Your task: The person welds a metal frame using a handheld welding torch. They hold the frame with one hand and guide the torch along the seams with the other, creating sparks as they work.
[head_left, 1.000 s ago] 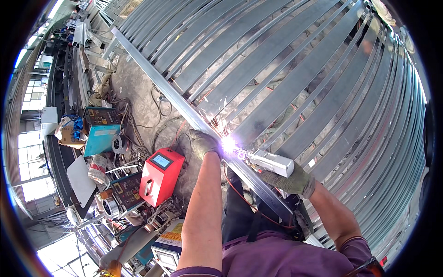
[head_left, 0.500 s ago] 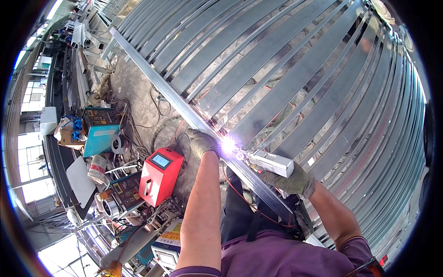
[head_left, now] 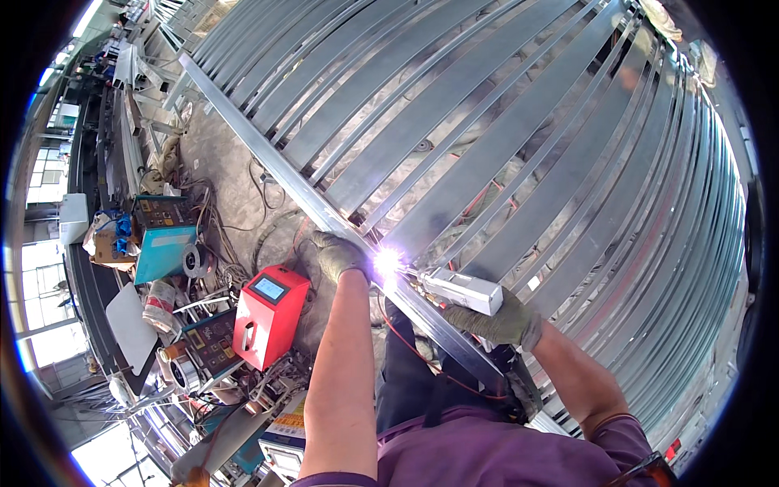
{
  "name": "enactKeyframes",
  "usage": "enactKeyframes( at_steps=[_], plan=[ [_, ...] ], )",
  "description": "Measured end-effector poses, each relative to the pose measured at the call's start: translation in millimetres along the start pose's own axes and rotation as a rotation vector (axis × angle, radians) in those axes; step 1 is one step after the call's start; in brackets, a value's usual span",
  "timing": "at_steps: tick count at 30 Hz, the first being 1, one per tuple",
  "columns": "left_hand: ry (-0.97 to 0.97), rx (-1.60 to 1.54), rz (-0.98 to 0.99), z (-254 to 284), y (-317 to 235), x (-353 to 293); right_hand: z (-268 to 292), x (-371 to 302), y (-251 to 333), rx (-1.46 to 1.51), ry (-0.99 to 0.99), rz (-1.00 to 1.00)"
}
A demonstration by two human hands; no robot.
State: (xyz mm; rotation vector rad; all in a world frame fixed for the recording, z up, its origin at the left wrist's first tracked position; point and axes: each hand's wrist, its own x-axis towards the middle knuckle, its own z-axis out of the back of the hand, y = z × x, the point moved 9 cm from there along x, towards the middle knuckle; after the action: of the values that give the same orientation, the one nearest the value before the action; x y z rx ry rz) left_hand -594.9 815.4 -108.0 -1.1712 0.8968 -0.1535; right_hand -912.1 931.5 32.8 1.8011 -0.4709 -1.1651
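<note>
My right hand (head_left: 507,322), in a grey-green work glove, is closed around a handheld welding gun (head_left: 462,290) with a white box-shaped body. Its tip points left at a bright white-violet welding flash (head_left: 388,261), which hides the joint beneath it. The flash burns on a long grey metal rail (head_left: 280,174) where a flat metal slat (head_left: 466,183) meets it. Just left of the flash, my gloved left hand (head_left: 337,255) grips the rail, its fingertips partly hidden.
Many parallel metal slats and bars fill the right side, with cables on the floor beneath. To the left stand a red machine (head_left: 271,316) with a small screen, a teal machine (head_left: 166,239) and wire spools (head_left: 195,260). A thin hose (head_left: 398,333) runs below the rail.
The whole view has shifted slightly, so the scene sits a little further left. Both hands keep their holds, and the flash still burns at the rail.
</note>
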Motion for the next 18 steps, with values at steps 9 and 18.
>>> enactKeyframes(
  at_steps=[9,18],
  plan=[
    [0.014,-0.071,0.067,-14,-11,-26,0,-6,3,0.104,0.005,-0.068],
    [-0.023,-0.049,0.010,-3,9,5,-3,-7,-2,0.164,0.023,-0.078]
  ],
)
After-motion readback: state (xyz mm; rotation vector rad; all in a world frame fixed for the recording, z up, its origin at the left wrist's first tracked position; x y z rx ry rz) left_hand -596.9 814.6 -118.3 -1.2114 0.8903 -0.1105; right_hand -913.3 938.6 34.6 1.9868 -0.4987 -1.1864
